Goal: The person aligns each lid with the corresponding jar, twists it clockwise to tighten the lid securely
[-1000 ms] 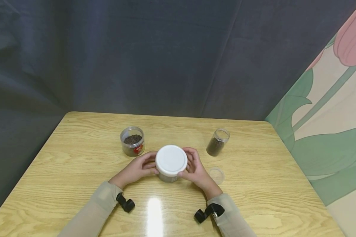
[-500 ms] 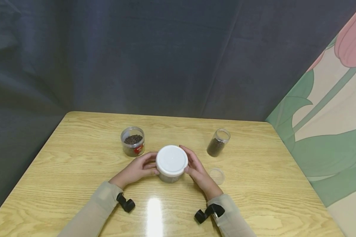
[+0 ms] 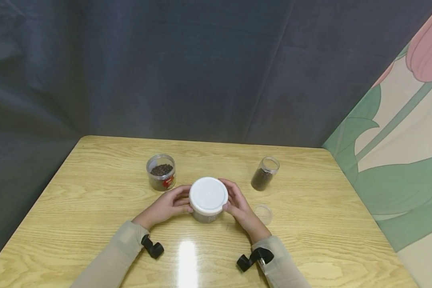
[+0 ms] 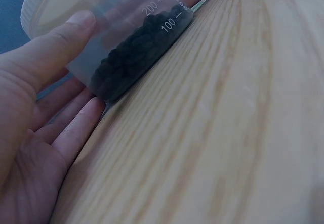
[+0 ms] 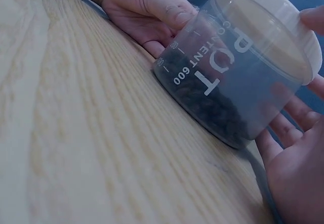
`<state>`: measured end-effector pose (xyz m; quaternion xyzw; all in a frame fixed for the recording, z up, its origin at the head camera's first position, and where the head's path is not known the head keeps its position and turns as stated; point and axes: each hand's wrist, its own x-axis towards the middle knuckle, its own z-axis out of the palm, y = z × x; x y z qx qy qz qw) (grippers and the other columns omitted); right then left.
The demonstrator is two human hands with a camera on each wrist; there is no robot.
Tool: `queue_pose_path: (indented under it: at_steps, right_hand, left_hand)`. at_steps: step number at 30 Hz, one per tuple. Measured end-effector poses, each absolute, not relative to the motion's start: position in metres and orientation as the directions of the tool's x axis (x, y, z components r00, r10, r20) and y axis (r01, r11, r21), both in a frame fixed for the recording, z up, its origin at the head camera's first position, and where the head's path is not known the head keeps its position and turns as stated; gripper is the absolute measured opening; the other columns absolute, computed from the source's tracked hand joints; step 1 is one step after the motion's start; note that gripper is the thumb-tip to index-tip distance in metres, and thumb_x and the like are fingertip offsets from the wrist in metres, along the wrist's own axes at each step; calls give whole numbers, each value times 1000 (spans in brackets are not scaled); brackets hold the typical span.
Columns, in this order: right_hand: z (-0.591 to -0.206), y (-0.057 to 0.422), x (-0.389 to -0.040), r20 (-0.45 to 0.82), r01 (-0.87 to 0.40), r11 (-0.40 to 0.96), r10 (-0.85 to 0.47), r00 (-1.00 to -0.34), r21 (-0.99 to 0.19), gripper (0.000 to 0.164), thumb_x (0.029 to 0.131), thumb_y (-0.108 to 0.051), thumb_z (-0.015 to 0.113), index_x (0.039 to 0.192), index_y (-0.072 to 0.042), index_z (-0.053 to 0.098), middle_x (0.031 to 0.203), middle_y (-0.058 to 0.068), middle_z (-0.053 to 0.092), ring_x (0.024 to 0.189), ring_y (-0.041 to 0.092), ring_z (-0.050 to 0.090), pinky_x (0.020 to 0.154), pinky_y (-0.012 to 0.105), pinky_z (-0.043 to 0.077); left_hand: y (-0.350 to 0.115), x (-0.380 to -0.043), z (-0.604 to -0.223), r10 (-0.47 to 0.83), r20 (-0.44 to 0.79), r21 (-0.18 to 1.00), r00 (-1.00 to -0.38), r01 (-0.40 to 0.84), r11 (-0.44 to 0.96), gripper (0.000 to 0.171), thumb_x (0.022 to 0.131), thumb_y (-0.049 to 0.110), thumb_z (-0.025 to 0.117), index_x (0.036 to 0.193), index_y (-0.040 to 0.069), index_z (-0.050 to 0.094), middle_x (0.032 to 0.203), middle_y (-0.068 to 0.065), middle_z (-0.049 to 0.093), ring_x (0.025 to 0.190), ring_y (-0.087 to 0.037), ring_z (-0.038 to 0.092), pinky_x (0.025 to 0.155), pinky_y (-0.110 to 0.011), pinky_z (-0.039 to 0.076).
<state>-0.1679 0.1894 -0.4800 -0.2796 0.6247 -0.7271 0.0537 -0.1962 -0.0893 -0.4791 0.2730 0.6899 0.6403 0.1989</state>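
A clear plastic jar (image 3: 204, 218) stands upright on the table, capped with a white ribbed lid (image 3: 209, 193). Dark beans or pellets (image 4: 134, 52) fill its lower part. Measuring marks and the letters POT (image 5: 223, 67) are printed on its wall. From the left, my left hand (image 3: 165, 207) holds the jar's body, thumb on the near side and fingers round behind. My right hand (image 3: 242, 210) grips the lid's right edge, its thumb (image 5: 313, 20) on the rim and its other fingers partly hidden behind the jar.
An uncovered jar (image 3: 162, 174) of dark beans with a red label stands behind my left hand. Back right is a smaller uncovered jar (image 3: 262, 178) with dark contents. A thin transparent lid (image 3: 263, 214) lies beside my right wrist. A dark curtain (image 3: 187, 72) hangs behind the table.
My right thumb has shifted from the lid's near edge round to its right side, and that hand's fingers have moved slightly too. My left hand and the jar stay nearly in place.
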Motion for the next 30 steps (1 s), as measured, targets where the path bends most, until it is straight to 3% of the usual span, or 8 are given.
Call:
queue_pose_path:
  at_steps: [7,22,30]
  right_hand:
    - [-482,191,-168,358,-277,-242,-424,-832,-930,72,95,-9,67,151,7,26,154,14,40,143,19,39,120,28,32]
    - [-482,188,-168,369,-283,-259,-401,-838,-924,86,87,-23,84,139,5,23,144,6,46,139,14,44,116,27,39]
    - [-480,191,-168,344,-239,-276,-445,-827,-931,88,92,-17,77,155,1,19,152,11,39,141,17,40,118,27,36]
  left_hand:
    - [-90,-196,-480,637,73,992,-767,123,34,75,91,13,77,152,-5,37,154,-25,41,134,-40,50,107,-27,48]
    - [-90,-196,-481,637,78,991,-767,128,33,75,91,13,78,152,-4,38,153,-26,42,133,-41,51,107,-27,48]
    - [-90,-196,-481,635,82,992,-768,127,25,74,91,13,78,151,-4,38,152,-25,42,133,-40,51,107,-28,48]
